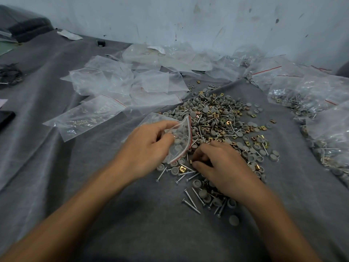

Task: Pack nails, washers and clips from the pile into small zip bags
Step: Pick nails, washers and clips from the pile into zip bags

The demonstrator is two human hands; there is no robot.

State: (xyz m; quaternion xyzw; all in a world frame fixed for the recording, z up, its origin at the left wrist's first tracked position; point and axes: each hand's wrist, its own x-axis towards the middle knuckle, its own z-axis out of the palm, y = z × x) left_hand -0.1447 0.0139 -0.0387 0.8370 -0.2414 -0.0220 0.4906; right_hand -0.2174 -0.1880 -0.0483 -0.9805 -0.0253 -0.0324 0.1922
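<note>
Hidden: the right hand's (219, 163) palm and whatever lies under its curled fingers cannot be seen; both forearms run out of frame at the bottom edge.
Hard to make out: the contents of the zip bag (179, 138) are blurred behind the plastic, and only a few grey round shapes show through.
Cut off: a dark flat object (5, 118) at the left edge and the filled bags (302, 91) at the right edge are only partly in view.
Left hand: the left hand (149, 146) grips the zip bag, fingers curled round its side, with the red-striped mouth turned toward the pile.
Right hand: fingers curled down onto the pile, thumb and forefinger pinching one of the brass clips (182, 168) at their tips.
Bag and hands: the zip bag sits between the two hands, its mouth just beside the right fingertips.
Pile: the pile (217, 118) spreads beyond and under the right hand on the grey cloth (151, 233).
Nails: loose nails (189, 202) lie at the near edge, just beside the right wrist.
Washers: grey washers (234, 220) are scattered through the pile, one apart at the near side.
Empty bags: clear empty bags (120, 78) lie heaped beyond the left hand, well apart from it.
</note>
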